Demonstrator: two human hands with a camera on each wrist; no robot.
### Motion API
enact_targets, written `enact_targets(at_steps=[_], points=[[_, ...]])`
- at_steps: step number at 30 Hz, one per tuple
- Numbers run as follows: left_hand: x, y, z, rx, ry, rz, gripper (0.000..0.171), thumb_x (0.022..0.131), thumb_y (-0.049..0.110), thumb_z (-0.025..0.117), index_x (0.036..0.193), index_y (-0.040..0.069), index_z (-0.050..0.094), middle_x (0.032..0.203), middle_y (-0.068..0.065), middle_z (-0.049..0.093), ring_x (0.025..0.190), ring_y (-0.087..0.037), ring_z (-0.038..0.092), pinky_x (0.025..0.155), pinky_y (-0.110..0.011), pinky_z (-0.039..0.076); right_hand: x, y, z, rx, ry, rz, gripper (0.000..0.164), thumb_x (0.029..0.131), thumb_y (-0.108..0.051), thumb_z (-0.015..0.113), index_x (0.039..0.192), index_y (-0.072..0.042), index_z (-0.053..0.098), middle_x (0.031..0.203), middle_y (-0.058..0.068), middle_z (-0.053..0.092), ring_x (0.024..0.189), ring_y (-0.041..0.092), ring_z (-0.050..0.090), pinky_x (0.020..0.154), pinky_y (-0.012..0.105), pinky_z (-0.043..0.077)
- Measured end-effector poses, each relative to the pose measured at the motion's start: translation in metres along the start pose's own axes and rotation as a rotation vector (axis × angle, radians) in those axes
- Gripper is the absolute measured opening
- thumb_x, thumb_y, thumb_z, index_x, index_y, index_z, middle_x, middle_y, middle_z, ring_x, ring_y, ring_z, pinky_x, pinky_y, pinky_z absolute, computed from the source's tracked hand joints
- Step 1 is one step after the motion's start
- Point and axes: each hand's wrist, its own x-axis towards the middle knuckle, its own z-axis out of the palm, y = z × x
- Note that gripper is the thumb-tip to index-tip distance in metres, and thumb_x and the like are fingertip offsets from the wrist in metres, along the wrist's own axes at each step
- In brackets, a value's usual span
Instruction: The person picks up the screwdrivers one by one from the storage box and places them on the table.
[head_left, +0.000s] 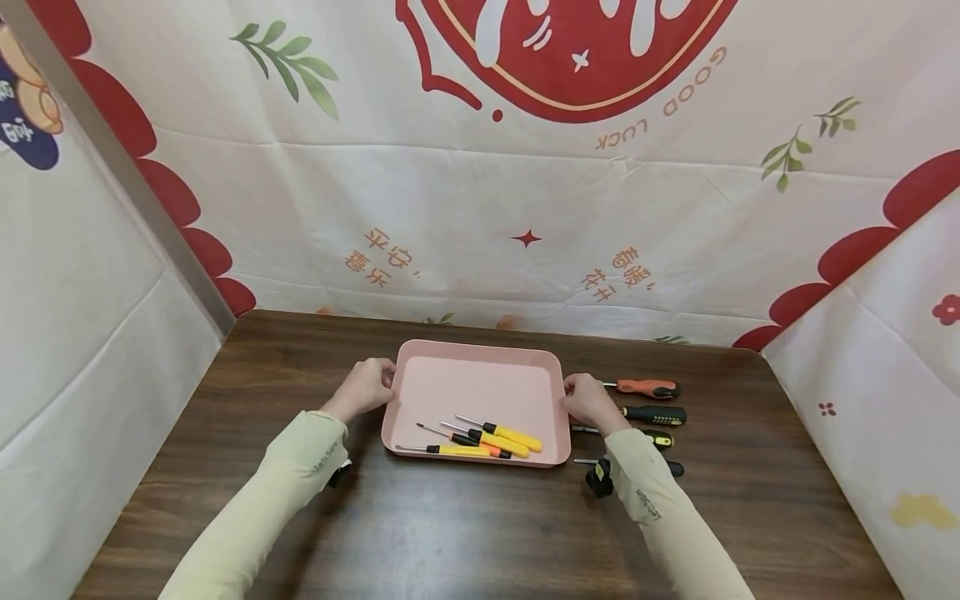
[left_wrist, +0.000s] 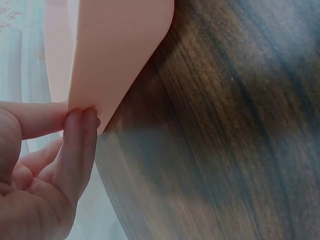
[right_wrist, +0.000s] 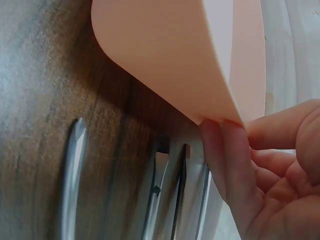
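Note:
A pink tray (head_left: 480, 354) stands mid-table in the head view. My left hand (head_left: 367, 387) pinches its left rim. My right hand (head_left: 588, 400) pinches its right rim. Inside, near the front edge, lie three yellow-handled screwdrivers (head_left: 487, 437). In the left wrist view the thumb and fingers (left_wrist: 75, 145) clamp the tray's wall (left_wrist: 115, 55) from outside and in. In the right wrist view the fingers (right_wrist: 225, 155) grip the tray's wall (right_wrist: 165, 55) the same way.
Several screwdrivers lie on the table right of the tray: an orange-handled one (head_left: 645, 388), a black one (head_left: 652, 414) and others partly hidden by my right arm. Their metal shafts (right_wrist: 72, 165) show under the tray's edge. Printed cloth walls surround the brown wooden table (head_left: 465, 533).

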Motion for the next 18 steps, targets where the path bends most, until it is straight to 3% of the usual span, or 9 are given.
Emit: enact_targets(at_steps=[7, 12, 18], points=[[-0.001, 0.003, -0.001, 0.041, -0.011, -0.011, 0.035, 0.067, 0.001, 0.064, 0.101, -0.005, 0.060, 0.074, -0.008, 0.061, 0.063, -0.018, 0.054, 0.058, -0.028, 0.044, -0.003, -0.001, 0.000, 0.193, -0.055, 0.045, 0.021, 0.080, 0.000, 0.051, 0.099, 0.007, 0.057, 0.071, 0.009, 0.056, 0.054, 0.015, 0.055, 0.050, 0.026, 0.048], [-0.001, 0.008, -0.004, 0.091, -0.018, 0.016, 0.032, 0.067, 0.003, 0.064, 0.099, -0.005, 0.061, 0.073, -0.007, 0.062, 0.064, -0.018, 0.056, 0.060, -0.032, 0.046, -0.003, 0.001, 0.000, 0.201, -0.035, 0.048, 0.022, 0.079, 0.001, 0.050, 0.099, 0.007, 0.057, 0.071, 0.008, 0.055, 0.054, 0.015, 0.055, 0.049, 0.025, 0.048], [-0.002, 0.025, -0.014, 0.258, -0.024, -0.052, 0.021, 0.072, 0.014, 0.066, 0.091, 0.005, 0.063, 0.074, -0.008, 0.059, 0.065, -0.025, 0.054, 0.053, -0.039, 0.043, -0.004, 0.000, -0.001, 0.165, -0.015, 0.036, 0.019, 0.078, 0.001, 0.051, 0.094, 0.006, 0.060, 0.070, 0.008, 0.055, 0.054, 0.017, 0.057, 0.049, 0.027, 0.049]])
